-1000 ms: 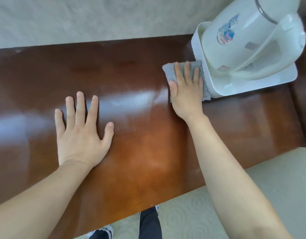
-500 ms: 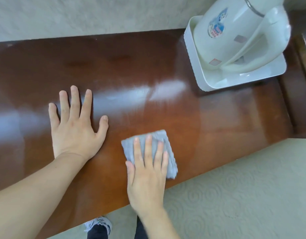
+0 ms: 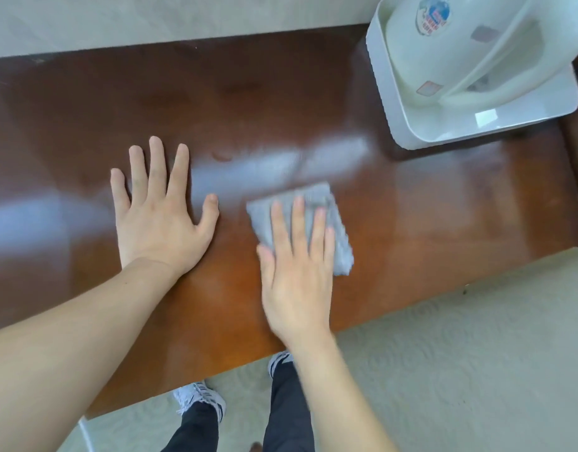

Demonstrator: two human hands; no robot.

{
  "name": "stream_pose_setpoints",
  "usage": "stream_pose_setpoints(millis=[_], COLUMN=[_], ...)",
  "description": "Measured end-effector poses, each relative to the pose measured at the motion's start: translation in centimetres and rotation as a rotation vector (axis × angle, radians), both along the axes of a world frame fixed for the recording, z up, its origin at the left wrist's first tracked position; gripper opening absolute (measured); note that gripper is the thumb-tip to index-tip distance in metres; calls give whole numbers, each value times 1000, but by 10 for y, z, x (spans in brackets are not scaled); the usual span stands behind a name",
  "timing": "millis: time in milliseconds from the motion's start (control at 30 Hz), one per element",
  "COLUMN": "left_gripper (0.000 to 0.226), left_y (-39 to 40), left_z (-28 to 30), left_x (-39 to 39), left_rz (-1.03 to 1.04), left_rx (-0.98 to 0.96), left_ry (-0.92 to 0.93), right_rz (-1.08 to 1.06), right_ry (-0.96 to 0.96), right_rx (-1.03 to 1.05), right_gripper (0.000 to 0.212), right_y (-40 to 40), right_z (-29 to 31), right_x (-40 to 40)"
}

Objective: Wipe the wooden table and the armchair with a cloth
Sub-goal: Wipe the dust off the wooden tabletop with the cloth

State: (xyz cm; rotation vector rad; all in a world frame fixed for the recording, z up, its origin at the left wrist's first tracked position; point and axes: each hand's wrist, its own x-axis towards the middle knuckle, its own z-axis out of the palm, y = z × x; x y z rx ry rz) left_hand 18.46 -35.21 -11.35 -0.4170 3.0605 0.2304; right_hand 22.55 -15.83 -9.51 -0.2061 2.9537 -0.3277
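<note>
Right hand, fingers flat and close, presses the cloth on the table; left hand, fingers splayed, braces: overlapping, evenly pressed strokes would serve best.

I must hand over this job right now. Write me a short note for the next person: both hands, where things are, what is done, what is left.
Left hand: flat on the wooden table, fingers spread, holding nothing.
Right hand: flat on the grey cloth, pressing it on the table, near the front edge at the middle.
White kettle in its white tray stands at the back right corner.
Done: cannot tell which areas are wiped.
Left: finish the table; the armchair, not in view.
</note>
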Motion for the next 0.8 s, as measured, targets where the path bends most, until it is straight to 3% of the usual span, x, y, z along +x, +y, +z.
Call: stream_pose_setpoints(millis=[67,133,400,500,633,800], left_gripper=[74,74,74,74,74,73], left_y=[0,1,1,0,1,0], left_z=[1,3,4,5,4,3], left_x=[0,-1,-1,-1,0,-1], left_rz=[-1,2,4,5,11,21], left_rx=[-8,-8,-9,-16,-11,-15], left_ry=[-10,-21,-32,-38,-23,-21], right_rz=[21,34,91,146,283,290], right_ry=[-37,-60,2,-15,26,-61], right_rx=[15,32,58,65,31,60], right_gripper=[58,57,55,56,57,56], right_y=[7,8,-44,-63,-33,59], right_z=[2,0,-5,-6,-5,3], right_x=[53,53,-193,-240,-188,-5])
